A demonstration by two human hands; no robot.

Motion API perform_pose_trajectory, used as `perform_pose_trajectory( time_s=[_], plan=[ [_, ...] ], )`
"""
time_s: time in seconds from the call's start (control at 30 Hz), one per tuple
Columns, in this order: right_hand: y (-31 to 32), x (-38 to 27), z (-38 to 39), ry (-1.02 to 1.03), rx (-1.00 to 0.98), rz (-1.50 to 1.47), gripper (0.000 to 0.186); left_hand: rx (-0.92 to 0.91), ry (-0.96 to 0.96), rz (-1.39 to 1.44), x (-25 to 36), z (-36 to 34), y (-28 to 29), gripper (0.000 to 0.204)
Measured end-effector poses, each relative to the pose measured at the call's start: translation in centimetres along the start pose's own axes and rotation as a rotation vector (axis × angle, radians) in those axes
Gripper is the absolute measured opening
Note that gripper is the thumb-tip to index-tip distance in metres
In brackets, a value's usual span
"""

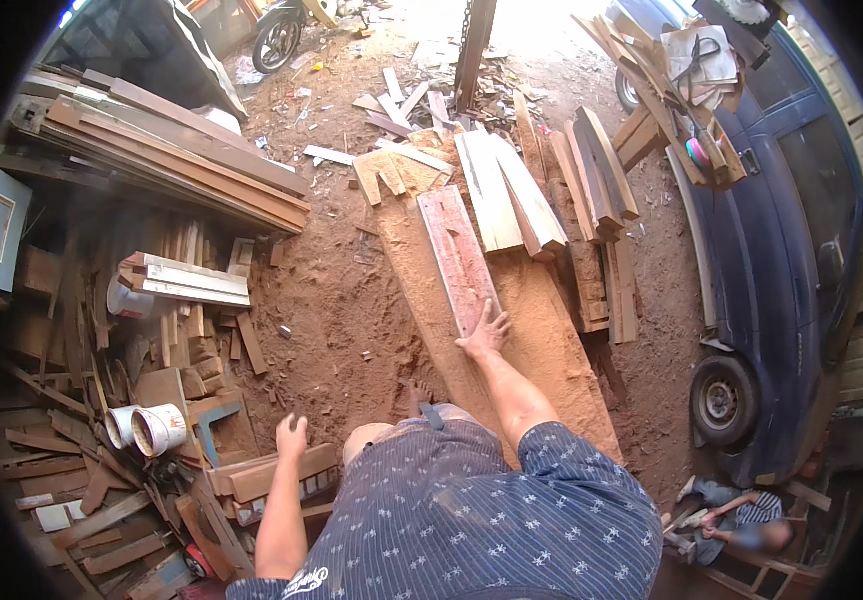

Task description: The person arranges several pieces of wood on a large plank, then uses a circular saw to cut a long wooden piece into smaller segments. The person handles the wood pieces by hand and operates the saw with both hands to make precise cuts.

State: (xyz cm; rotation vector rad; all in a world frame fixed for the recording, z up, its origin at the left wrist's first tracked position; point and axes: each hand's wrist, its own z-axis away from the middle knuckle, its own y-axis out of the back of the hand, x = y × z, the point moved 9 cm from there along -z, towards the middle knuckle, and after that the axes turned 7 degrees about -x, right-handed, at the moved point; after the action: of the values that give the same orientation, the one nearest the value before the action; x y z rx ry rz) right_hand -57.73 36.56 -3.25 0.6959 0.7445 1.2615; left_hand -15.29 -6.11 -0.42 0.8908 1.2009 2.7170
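Note:
A long reddish plank (454, 250) with a worn, gouged face lies lengthwise on a wide sawdust-covered bench board (541, 335). At the plank's near end is my right hand (486, 330), its fingers spread and touching the plank's end and right edge without wrapping round it. My left hand (291, 436) hangs low on the left, apart from the plank, with its fingers curled in and nothing visible in them. Beneath it are short brown wood pieces (281, 475).
Pale squared timbers (491, 190) lie on the bench's far part. Stacked planks (181, 150), two white buckets (159, 430) and offcuts crowd the left. A wooden post (473, 55) stands ahead. A dark blue vehicle (766, 250) stands at right; another person (741, 520) sits lower right.

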Motion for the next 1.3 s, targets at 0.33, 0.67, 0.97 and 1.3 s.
perform_pose_trajectory(
  time_s=[0.33, 0.67, 0.97, 1.3],
  plan=[
    [7.7, -0.7, 9.8, 0.475, -1.3, -1.462, 0.099, -0.707, 0.036, 0.587, 32.0, 2.8, -18.4, 0.067],
    [5.1, 4.6, 7.4, 0.288, -0.889, -1.492, 0.055, -0.963, 0.211, 0.812, 37.6, 7.8, -27.3, 0.06],
    [3.9, 3.4, 8.2, 0.264, -0.936, -1.597, 0.053, -0.932, 0.136, 0.675, 36.4, 5.2, -26.2, 0.06],
    [3.1, 3.6, 7.5, 0.264, -0.991, -1.636, 0.053, -0.906, 0.124, 0.671, 37.4, 5.5, -25.8, 0.057]
  ],
)
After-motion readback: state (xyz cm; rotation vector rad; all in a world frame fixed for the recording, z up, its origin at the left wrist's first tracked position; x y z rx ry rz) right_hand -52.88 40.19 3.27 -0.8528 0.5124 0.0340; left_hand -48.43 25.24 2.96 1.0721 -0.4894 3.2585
